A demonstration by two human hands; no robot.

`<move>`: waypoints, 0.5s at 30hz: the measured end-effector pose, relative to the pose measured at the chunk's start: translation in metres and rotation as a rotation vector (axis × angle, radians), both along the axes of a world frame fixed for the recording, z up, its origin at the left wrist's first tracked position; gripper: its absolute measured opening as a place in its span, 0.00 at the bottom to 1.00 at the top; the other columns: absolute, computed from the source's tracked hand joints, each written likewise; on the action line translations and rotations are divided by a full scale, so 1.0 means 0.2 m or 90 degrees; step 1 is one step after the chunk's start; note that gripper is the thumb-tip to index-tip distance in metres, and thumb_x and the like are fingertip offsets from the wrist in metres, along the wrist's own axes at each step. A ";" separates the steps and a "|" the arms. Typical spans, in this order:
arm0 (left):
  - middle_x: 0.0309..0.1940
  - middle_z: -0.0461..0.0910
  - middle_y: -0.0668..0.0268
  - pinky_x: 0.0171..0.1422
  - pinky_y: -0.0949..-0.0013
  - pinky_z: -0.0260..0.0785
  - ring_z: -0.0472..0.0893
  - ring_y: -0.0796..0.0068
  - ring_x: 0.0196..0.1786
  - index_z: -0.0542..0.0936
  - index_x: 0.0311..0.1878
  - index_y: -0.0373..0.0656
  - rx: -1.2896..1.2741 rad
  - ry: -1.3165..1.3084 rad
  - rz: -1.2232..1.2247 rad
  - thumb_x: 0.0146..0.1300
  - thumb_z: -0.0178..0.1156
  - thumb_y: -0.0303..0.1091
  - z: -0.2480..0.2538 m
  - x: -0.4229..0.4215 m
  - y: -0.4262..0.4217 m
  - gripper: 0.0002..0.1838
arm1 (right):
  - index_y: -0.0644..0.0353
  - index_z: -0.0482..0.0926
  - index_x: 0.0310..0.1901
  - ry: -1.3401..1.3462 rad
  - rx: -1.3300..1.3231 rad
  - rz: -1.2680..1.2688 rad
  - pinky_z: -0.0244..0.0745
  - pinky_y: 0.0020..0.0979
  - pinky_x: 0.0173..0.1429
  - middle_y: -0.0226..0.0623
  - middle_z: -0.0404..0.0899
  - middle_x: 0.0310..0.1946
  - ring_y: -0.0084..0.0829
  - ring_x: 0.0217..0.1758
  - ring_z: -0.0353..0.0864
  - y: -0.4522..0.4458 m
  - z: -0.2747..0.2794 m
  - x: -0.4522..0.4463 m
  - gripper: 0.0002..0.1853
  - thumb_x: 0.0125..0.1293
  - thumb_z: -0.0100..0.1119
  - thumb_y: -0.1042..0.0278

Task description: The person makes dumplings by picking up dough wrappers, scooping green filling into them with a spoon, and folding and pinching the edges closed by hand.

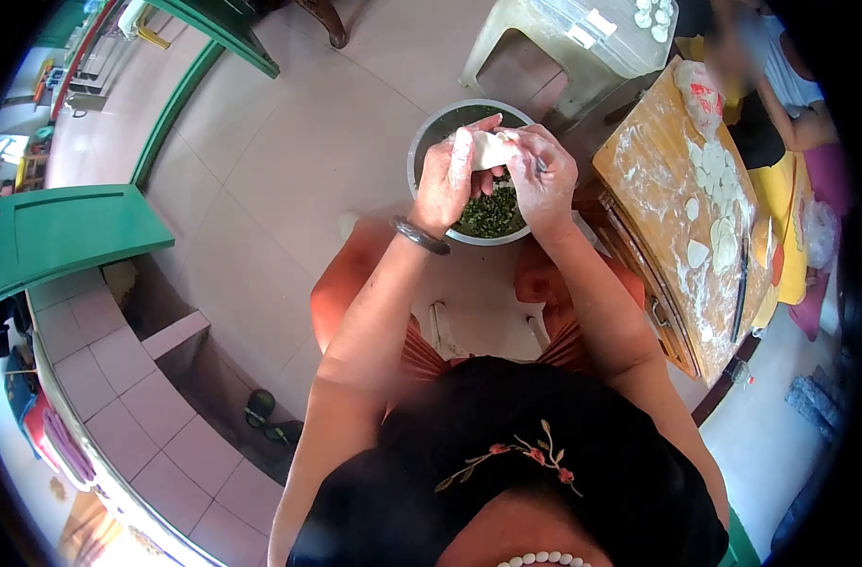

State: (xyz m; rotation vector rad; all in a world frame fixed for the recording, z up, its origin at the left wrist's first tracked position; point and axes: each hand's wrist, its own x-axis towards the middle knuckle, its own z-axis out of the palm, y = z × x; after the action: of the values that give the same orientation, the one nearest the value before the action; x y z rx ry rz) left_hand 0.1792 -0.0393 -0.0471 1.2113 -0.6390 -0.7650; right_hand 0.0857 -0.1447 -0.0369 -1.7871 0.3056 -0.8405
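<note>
Both my hands are raised over a metal bowl [418, 163] that holds a chopped green filling [492, 214]. Between them is a white dumpling [489, 151], pale with flour. My left hand [445, 175] wraps its fingers around the dumpling's left side, thumb up along it. From the right, my right hand [544, 175] pinches the dumpling's edge with its fingertips. Flour coats the fingers of both hands. Whether filling sits inside the dumpling cannot be seen.
On the right, a floured wooden table [639, 180] bears several round dough wrappers [719, 180], a dark stick [741, 293] and a plastic bag [700, 99]. A pale stool [544, 24] carries a tray with dumplings [653, 19]. Another person [790, 71] sits beyond the table. A green door [72, 231] stands left.
</note>
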 end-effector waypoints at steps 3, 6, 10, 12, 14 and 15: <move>0.26 0.76 0.70 0.25 0.81 0.64 0.72 0.85 0.22 0.71 0.61 0.31 0.020 -0.029 -0.005 0.74 0.34 0.56 -0.02 0.00 0.00 0.35 | 0.67 0.80 0.40 -0.014 0.012 -0.009 0.71 0.26 0.34 0.38 0.76 0.34 0.25 0.30 0.75 0.00 -0.04 0.02 0.07 0.59 0.59 0.82; 0.24 0.75 0.72 0.28 0.81 0.63 0.71 0.85 0.23 0.70 0.63 0.34 0.063 -0.052 -0.017 0.72 0.33 0.60 0.01 0.00 0.01 0.37 | 0.67 0.79 0.36 -0.022 -0.125 -0.050 0.72 0.26 0.36 0.38 0.76 0.36 0.25 0.31 0.74 0.00 -0.06 0.03 0.05 0.57 0.60 0.83; 0.22 0.74 0.72 0.24 0.81 0.61 0.69 0.86 0.20 0.70 0.63 0.34 0.050 0.015 -0.049 0.72 0.34 0.60 0.02 0.00 0.01 0.36 | 0.66 0.77 0.34 -0.035 -0.166 -0.045 0.71 0.26 0.34 0.38 0.76 0.34 0.27 0.32 0.76 -0.02 -0.06 0.02 0.02 0.59 0.60 0.81; 0.21 0.73 0.72 0.22 0.81 0.60 0.68 0.86 0.18 0.70 0.63 0.34 0.039 0.049 -0.065 0.73 0.35 0.58 0.01 0.01 0.01 0.35 | 0.65 0.77 0.33 -0.032 -0.104 -0.022 0.70 0.25 0.35 0.37 0.76 0.34 0.25 0.33 0.75 -0.02 -0.05 0.02 0.02 0.59 0.60 0.81; 0.20 0.72 0.72 0.22 0.81 0.60 0.66 0.86 0.18 0.69 0.63 0.35 0.029 0.060 -0.074 0.73 0.35 0.58 0.00 0.01 0.01 0.35 | 0.65 0.77 0.33 -0.035 0.006 0.014 0.70 0.24 0.35 0.35 0.76 0.33 0.24 0.33 0.75 -0.02 -0.04 0.02 0.02 0.59 0.59 0.81; 0.22 0.73 0.73 0.23 0.82 0.59 0.67 0.86 0.20 0.70 0.63 0.36 0.044 0.063 -0.075 0.73 0.36 0.57 0.00 0.01 0.01 0.34 | 0.64 0.77 0.36 -0.018 -0.001 0.024 0.69 0.23 0.35 0.34 0.74 0.35 0.22 0.32 0.73 -0.05 -0.09 0.02 0.03 0.60 0.59 0.79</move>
State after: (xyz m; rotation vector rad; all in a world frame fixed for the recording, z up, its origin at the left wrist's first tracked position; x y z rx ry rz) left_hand 0.1818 -0.0379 -0.0465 1.1987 -0.6114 -0.9470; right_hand 0.0892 -0.1537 -0.0559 -1.7752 0.2519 -0.8388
